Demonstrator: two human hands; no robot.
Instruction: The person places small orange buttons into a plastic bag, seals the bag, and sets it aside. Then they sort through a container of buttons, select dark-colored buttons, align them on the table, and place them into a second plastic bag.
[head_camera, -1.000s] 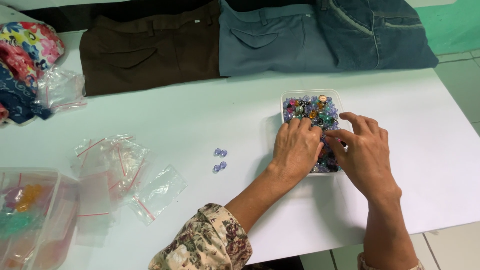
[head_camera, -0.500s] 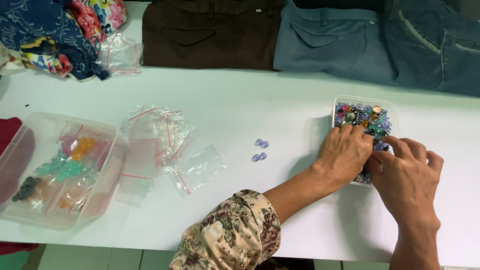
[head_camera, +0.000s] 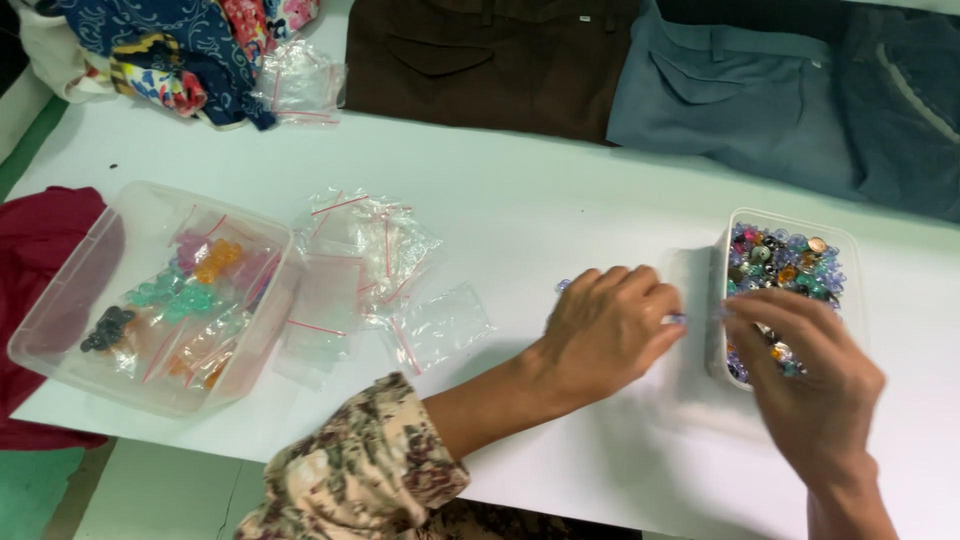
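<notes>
Since the earlier frame the left hand (head_camera: 605, 330) has come off the bead tub (head_camera: 722, 300) and now rests on the tabletop (head_camera: 520, 200) just left of it, fingers curled and pinched on a small pale-blue bead (head_camera: 678, 319) at the fingertips. Another bead (head_camera: 562, 285) peeks out from behind its knuckles, lying on the tabletop. The right hand (head_camera: 810, 385) hovers over the near end of the tub, blurred by motion, fingers bent down into the mixed beads; whether it grips one cannot be told. The hands are close together but not touching, one on either side of the tub's left wall. To the left lie a heap of small clear zip bags (head_camera: 375, 260) and, beyond them, a larger clear box (head_camera: 60, 320) holding bagged beads sorted by colour. Folded trousers (head_camera: 640, 70) and patterned cloth (head_camera: 190, 50) line the far edge. Picking out one colour goes best, by my judgement, if each bead is set down beside the others in a tight cluster away from the tabletop's edge, so that none rolls off, and if the tub is steadied while fingers rake through it.
</notes>
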